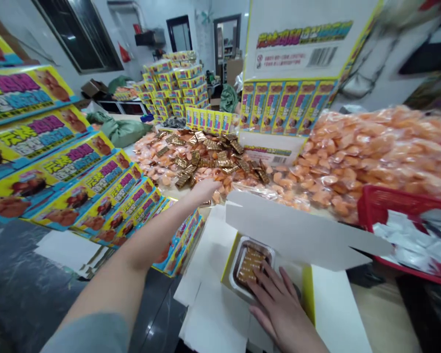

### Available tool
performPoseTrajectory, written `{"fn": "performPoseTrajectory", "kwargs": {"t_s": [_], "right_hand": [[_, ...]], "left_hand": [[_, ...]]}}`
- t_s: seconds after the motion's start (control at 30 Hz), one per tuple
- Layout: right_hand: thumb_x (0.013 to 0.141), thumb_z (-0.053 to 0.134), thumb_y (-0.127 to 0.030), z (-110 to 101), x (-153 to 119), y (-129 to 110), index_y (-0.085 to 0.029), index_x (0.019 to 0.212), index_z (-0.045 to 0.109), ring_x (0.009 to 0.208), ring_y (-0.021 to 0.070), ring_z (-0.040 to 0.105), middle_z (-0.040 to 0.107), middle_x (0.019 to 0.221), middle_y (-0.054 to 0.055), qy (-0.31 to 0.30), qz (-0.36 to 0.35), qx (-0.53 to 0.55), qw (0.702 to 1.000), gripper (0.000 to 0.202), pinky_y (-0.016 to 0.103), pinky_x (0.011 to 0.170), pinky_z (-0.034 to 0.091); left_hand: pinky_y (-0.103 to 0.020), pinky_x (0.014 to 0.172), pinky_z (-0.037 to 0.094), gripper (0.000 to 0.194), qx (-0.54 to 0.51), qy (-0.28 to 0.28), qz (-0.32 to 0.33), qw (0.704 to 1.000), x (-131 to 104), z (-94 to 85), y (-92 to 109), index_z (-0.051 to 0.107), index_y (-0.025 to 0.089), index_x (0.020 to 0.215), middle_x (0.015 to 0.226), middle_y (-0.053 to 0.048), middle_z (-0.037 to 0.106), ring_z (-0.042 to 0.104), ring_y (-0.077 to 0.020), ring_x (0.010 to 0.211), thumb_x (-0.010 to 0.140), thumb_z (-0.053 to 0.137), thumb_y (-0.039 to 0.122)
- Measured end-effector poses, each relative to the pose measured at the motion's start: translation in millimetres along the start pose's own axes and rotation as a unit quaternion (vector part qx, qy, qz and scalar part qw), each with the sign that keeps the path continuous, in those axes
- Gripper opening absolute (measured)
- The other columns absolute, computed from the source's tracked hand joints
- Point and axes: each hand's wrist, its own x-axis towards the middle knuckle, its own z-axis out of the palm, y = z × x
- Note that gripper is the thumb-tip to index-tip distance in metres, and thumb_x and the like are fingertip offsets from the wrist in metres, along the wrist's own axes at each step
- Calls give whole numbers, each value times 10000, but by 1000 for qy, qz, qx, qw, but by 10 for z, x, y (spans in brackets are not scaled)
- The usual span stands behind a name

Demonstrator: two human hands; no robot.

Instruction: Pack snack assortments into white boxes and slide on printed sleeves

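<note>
My right hand (279, 299) lies over an open cardboard box (307, 294), fingers spread. Its fingertips rest on or just above a gold-brown patterned packet (250, 264) in a silver foil tray (238, 250) inside the box. The box's white lid flap (290, 225) stands raised behind it. My left hand (206, 190) reaches forward to the near edge of a heap of gold-brown packets (220, 158) and orange pieces in clear wrappers (161, 171). Its fingers are small and partly hidden there, so their grip does not show.
Printed yellow-and-blue boxes (81, 196) stand in stacks on the left. A tall white display box (290, 63) rises behind the heap. On the right are more orange wrapped pieces (382, 152) and a red basket (389, 196) of silver-white sachets (411, 240). More boxes (176, 83) are piled at the back.
</note>
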Motion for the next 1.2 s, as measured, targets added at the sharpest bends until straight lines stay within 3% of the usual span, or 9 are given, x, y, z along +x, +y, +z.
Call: {"fn": "performPoseTrajectory", "kwargs": {"t_s": [0.27,0.43,0.57,0.67,0.73,0.8,0.87,1.0,1.2], "right_hand": [[841,606,-395,-41,57,56,-255,1193,648,1188,328,567,663,1249,59,17,-43,-22,999,382,493,882,524],[838,620,-312,-155,97,44,-261,1175,651,1190,335,573,658,1255,58,13,-12,41,999,343,501,878,553],[893,556,-250,-310,55,47,-290,1266,594,1169,269,598,642,1267,74,67,61,194,977,377,401,906,559],[947,481,-268,-449,114,-25,-326,1259,586,1096,221,640,659,1216,71,69,158,399,900,334,347,895,559],[964,462,-332,-527,259,-116,-336,1285,549,1052,213,657,652,1220,75,51,229,554,798,332,354,864,567],[940,496,-420,-568,473,-190,-328,1371,447,1003,218,668,619,1264,96,40,272,678,681,443,355,772,583],[878,564,-484,-548,684,-184,-294,1409,392,882,212,679,636,1194,107,31,297,727,618,590,325,632,567],[831,602,-397,-356,827,59,-229,1209,580,706,163,629,659,833,15,58,380,586,713,414,307,652,522],[851,599,-237,-207,634,149,-199,1109,652,986,268,593,690,961,90,-5,344,222,912,266,425,865,490]], "left_hand": [[-481,983,442,163,-1,-33,72,997,713,486,-70,635,133,1001,1121,-74,626,562,-230,1119,885,622,247],[-356,810,532,199,-92,13,56,994,552,137,-262,625,114,838,878,-19,649,634,-160,853,894,614,305],[-324,861,528,245,-200,143,45,968,-114,-253,-296,585,102,873,1065,-54,682,648,-168,1006,966,449,284],[-332,856,550,203,-265,246,29,932,-920,-309,-135,554,144,795,1111,-88,688,656,-193,1057,928,525,295],[-298,798,569,122,-366,298,48,880,-1430,-209,67,580,172,759,1003,-52,718,685,-178,974,855,644,212],[-265,775,569,82,-384,281,98,874,-1802,-56,308,626,192,780,976,-34,720,693,-152,913,835,655,138],[-238,787,560,114,-353,230,158,893,-2002,114,531,657,209,825,981,-26,719,689,-130,899,836,644,96],[-312,975,504,306,-245,128,193,941,-2050,450,798,628,234,1149,1258,-77,630,598,-164,1165,905,518,87],[-400,1062,441,389,-215,111,105,965,-1972,692,1051,473,202,1345,1341,-113,568,514,-196,1262,957,453,215]]}}
